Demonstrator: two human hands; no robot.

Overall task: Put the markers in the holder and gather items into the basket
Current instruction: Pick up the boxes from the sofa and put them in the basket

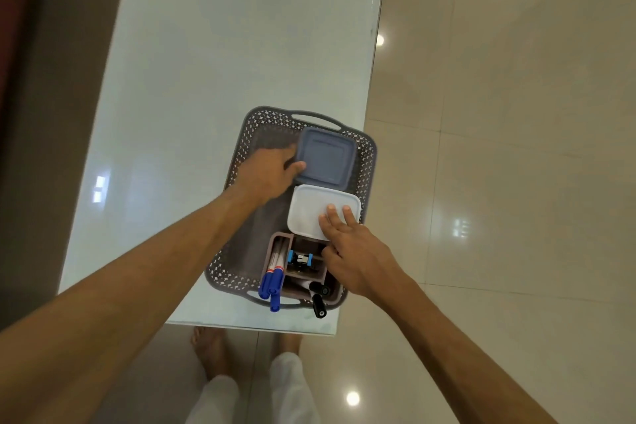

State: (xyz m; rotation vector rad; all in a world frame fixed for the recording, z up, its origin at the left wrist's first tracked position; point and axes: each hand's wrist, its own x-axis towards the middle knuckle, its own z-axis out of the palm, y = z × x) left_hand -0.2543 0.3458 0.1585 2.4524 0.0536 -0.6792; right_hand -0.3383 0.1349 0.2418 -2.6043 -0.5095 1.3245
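Basket (237,162) is sitting on the tabletop (206,62) near its front right corner, long axis running away from the person. Everything visible is already lying inside it.

Left hand (272,170) is reaching to the far end, grip curling on the left edge of the grey box (327,157), thumb on the lid rim. Right hand (354,251) is resting flat on the white box (320,213), fingers straight, pressing its near right corner, clasping nothing.

The two boxes are lying in a row along the basket's right side, grey one beyond, white one nearer, edges touching or nearly so.

Holder (299,262) is standing at the near end, just below the white box, right hand nearer to it. Blue markers (272,282) are leaning out of its left slot; black markers (318,296) are poking out on the right toward the person.

Judgement: gathering looks close to done; boxes only need settling.
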